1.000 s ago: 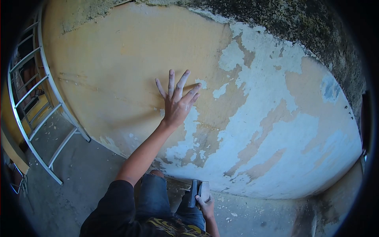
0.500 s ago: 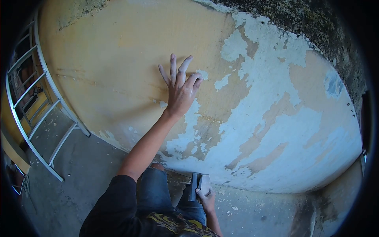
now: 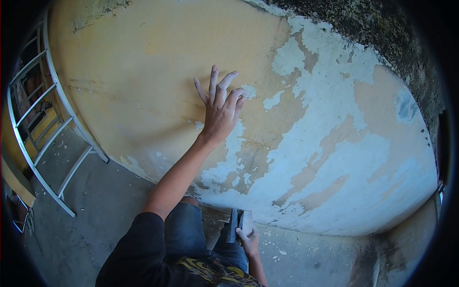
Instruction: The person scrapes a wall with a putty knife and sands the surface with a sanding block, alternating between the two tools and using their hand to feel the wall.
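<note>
My left hand (image 3: 221,107) reaches up to the wall (image 3: 158,71), its fingers spread and dusted white. The index finger and thumb are bent close together beside a small pale patch of peeled paint (image 3: 249,91). Down by my knees, my right hand (image 3: 249,240) grips a flat grey two-part piece (image 3: 246,222), with one darker, narrow side and one lighter, wider side. The thumb lies across its lower end; I cannot tell what kind of thing it is.
A metal ladder (image 3: 40,115) stands at the left on the grey floor (image 3: 95,205). Yellow paint has peeled off the wall's right side, showing a pale blue-white layer (image 3: 334,162). A dark, rough, stained surface (image 3: 382,28) borders the wall at the upper right. Small flakes litter the floor.
My left index finger and thumb have loosened slightly from a tighter pinch. The view has shifted a little; the right hand keeps its hold on the grey piece.
</note>
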Demonstrator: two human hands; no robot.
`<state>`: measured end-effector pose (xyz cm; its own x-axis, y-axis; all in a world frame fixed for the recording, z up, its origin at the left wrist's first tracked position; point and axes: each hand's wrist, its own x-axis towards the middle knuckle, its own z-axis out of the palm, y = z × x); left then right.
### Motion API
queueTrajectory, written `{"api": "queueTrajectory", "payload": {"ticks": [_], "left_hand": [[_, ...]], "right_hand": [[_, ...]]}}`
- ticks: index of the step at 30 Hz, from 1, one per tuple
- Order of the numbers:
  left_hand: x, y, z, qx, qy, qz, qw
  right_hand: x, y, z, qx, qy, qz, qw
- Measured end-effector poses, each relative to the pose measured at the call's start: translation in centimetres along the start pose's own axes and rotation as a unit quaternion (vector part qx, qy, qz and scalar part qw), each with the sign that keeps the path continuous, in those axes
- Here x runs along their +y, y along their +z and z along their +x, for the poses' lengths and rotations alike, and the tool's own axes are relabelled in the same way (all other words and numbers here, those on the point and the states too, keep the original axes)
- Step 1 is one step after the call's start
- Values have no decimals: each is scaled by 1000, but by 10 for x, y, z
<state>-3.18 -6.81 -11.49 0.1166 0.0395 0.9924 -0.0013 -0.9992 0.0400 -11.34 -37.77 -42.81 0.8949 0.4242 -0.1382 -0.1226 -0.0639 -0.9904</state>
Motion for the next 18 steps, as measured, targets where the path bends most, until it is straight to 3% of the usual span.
{"api": "queueTrajectory", "payload": {"ticks": [3,5,7,11,12,13,15,16,18], "left_hand": [[2,-24,4,-14,8,-69,997],[-3,-48,-7,-163,-76,-282,942],[-11,-73,-15,-472,-84,-305,823],[-14,-78,-21,-519,5,-205,830],[-14,-69,-13,-355,17,-185,916],[-14,-60,-7,-180,27,-161,970],[-17,-42,13,-12,75,-112,991],[-17,-36,22,-13,71,-114,991],[-19,-27,42,58,145,-75,985]], "right_hand": [[16,-3,5,1,-11,-18,1000],[9,-4,3,7,-32,-27,999],[-15,2,-4,6,-1,0,1000],[-9,5,-2,1,4,22,1000],[-8,5,1,-12,5,12,1000],[-5,5,1,-23,8,2,1000],[0,6,5,-19,-8,-10,1000],[0,7,6,-17,-30,-19,999],[-14,10,3,-19,-22,-14,999]]}}
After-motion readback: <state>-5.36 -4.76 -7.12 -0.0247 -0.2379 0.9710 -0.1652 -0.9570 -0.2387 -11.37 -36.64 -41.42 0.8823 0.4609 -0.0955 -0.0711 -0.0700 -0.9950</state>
